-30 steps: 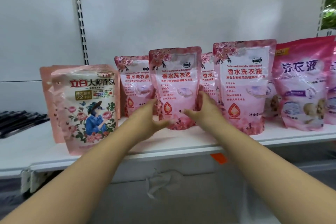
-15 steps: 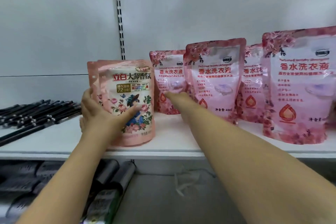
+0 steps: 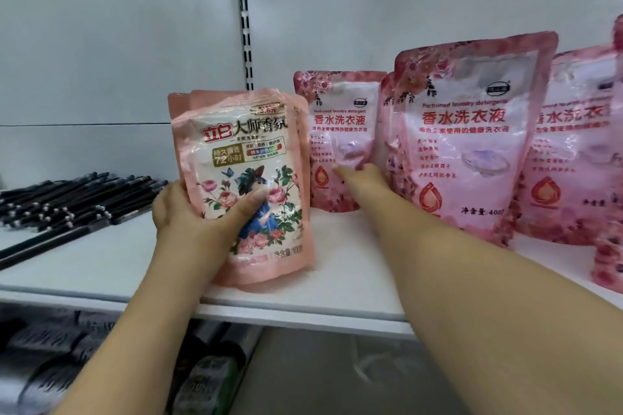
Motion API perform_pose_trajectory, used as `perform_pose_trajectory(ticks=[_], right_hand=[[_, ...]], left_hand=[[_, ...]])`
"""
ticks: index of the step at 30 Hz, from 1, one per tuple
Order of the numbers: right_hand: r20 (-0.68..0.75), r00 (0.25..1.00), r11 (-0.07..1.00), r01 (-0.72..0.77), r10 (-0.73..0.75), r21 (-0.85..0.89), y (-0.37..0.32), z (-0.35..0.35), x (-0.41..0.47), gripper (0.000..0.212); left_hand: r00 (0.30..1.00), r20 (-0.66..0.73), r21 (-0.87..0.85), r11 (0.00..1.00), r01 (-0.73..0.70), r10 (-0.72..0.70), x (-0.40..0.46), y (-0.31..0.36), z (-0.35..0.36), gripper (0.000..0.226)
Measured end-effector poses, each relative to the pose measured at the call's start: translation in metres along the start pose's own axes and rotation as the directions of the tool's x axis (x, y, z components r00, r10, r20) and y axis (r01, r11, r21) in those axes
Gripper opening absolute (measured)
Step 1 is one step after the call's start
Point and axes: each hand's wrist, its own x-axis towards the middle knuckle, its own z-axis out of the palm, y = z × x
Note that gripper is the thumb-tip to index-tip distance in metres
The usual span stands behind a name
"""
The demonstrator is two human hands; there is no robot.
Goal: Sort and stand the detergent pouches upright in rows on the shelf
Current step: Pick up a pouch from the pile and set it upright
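In the head view, the salmon floral pouch [image 3: 246,185] is gripped by the left hand [image 3: 188,216], thumb across its front and fingers curled behind, near the front edge of the white shelf [image 3: 303,310]. The back-row pink pouch [image 3: 340,138] is touched by the right hand [image 3: 362,175] at its lower front; whether those fingers are pinched or straight cannot be told. Just right of those fingers a larger pink pouch [image 3: 472,138] is stood upright. Black rods [image 3: 67,199] are laid left of the left hand's fingers.
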Motion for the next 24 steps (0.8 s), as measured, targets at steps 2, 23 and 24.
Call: perform_pose_trajectory(ticks=[2, 23, 24], right_hand=[[-0.021, 0.999, 0.999, 0.025, -0.024, 0.021, 0.003, 0.0, 0.003, 0.065], [0.08, 0.973, 0.967, 0.225, -0.216, -0.119, -0.004, -0.016, -0.058, 0.054], [0.089, 0.97, 0.965, 0.234, -0.224, -0.118, -0.004, -0.019, -0.065, 0.051]], left_hand=[[0.999, 0.022, -0.033, 0.999, 0.031, -0.031, 0.005, -0.007, 0.0, 0.099], [0.998, 0.036, -0.02, 0.998, 0.056, -0.056, 0.006, -0.007, -0.002, 0.079], [0.997, 0.041, -0.028, 0.997, 0.07, -0.069, 0.008, -0.008, -0.002, 0.086]])
